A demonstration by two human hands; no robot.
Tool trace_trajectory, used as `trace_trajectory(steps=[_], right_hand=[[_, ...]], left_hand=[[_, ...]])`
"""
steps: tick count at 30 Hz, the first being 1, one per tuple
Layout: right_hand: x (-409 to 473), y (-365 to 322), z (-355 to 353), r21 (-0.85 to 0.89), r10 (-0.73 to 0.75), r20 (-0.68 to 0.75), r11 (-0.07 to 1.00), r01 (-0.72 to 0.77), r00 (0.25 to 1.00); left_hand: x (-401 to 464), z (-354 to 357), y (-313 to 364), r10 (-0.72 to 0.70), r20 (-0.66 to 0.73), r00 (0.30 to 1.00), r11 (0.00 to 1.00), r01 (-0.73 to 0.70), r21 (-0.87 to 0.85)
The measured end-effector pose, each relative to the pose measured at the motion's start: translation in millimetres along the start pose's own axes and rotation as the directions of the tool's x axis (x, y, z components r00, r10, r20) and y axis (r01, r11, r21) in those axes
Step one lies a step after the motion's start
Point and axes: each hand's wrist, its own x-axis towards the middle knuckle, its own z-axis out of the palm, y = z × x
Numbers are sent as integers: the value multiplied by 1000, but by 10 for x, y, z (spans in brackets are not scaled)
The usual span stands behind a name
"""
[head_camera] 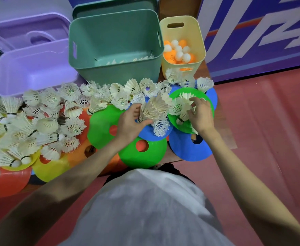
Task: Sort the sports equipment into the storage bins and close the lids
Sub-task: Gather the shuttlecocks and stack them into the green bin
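Many white feather shuttlecocks (53,110) lie heaped over flat coloured disc cones on a table. My left hand (130,121) grips a bunch of shuttlecocks (154,107) above a blue cone (149,134). My right hand (199,114) curls its fingers round several shuttlecocks (181,106) on a green cone (184,126). Behind stand three open bins: a purple bin (35,68), a green bin (115,45) with a few shuttlecocks at the bottom, and a yellow bin (183,43) holding orange and white table tennis balls (178,52).
Green (142,153), blue (190,150), yellow (51,169), orange (78,153) and red (9,181) cones overlap along the table's near edge. A purple lid (28,31) and a green lid (113,8) lean behind the bins. Red floor lies to the right.
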Motion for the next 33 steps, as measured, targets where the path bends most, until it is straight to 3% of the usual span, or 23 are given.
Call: trace_trajectory(steps=[3, 8, 15, 18, 21, 23, 25, 28, 30, 33], right_hand=[[-16, -78, -131, 83, -17, -112, 996, 27, 994], [-26, -166, -298, 67, -70, -241, 994, 89, 968], [8, 78, -115, -114, 43, 85, 993, -33, 995], [-17, 84, -56, -175, -3, 69, 984, 16, 998], [-55, 44, -110, -195, -59, -71, 980, 44, 996], [-118, -37, -195, -116, -84, -224, 992, 59, 971], [-196, -144, -287, 75, -81, -396, 990, 120, 915], [-272, -257, -322, 330, -44, -537, 908, 259, 842], [-297, -318, -282, 410, -83, -480, 859, 307, 873], [-316, -385, -189, 484, -193, -250, 824, 295, 949]], left_hand=[[17, 19, -37, -11, -24, 1000, 1000, 11, 23], [56, 36, -79, -23, -33, 999, 998, 24, 54], [40, 83, -1, 13, 6, 1000, 999, -13, 42], [36, 92, 28, 20, 17, 1000, 999, -21, 38], [39, 87, 45, 26, 14, 1000, 998, -27, 50], [49, 72, 42, 24, 3, 1000, 998, -24, 66], [59, 54, 30, 25, 2, 1000, 997, -25, 74], [58, 40, 29, 36, 6, 999, 996, -36, 79], [52, 37, 44, 47, 16, 999, 996, -48, 72], [64, 29, 49, 53, 98, 994, 996, -59, 62]])
